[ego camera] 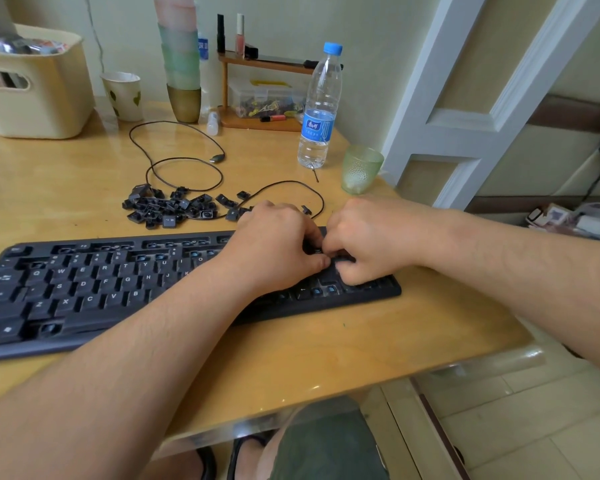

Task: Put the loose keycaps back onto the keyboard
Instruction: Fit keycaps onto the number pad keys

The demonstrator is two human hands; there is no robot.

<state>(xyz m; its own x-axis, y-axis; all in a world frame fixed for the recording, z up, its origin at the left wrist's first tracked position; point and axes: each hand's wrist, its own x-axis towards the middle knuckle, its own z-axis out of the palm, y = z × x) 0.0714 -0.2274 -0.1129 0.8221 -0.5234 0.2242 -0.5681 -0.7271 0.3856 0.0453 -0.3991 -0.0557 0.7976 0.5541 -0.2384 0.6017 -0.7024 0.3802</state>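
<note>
A black keyboard [94, 289] lies across the wooden desk, with several bare blue switch stems showing in its upper rows and near the arrow keys. Behind it sits a pile of loose black keycaps [174, 207]. My left hand [274, 244] and my right hand [364, 237] meet over the keyboard's right part. Fingertips of both hands pinch a small black keycap [316, 251] just above the keys. The keys under my hands are hidden.
The keyboard's black cable [184, 161] loops across the desk behind the pile. A water bottle [319, 109] and a green glass [361, 169] stand at the back right, near the desk edge. A beige basket [49, 109], a paper cup [123, 95] and stacked cups [182, 74] line the back.
</note>
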